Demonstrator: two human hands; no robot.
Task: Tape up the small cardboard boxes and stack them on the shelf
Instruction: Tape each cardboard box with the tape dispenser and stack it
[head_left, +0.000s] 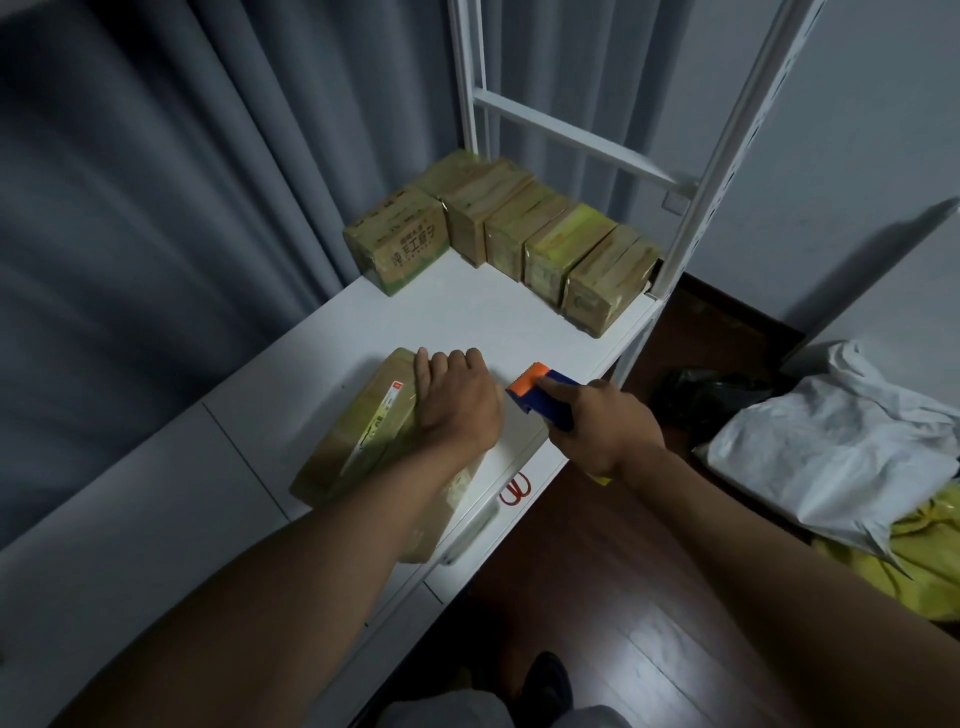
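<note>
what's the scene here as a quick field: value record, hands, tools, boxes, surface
left hand: flat on top of the cardboard box, pressing it down
right hand: gripping the tape dispenser, just right of the box
box in work: lying on the white shelf surface, near the front edge
finished boxes: row at the back of the shelf, wrapped in tape
scissors: red handles at the shelf's front edge
floor: white bag at right

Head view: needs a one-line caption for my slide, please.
Left hand presses a cardboard box flat while the right hand holds a tape dispenser beside it.
</note>
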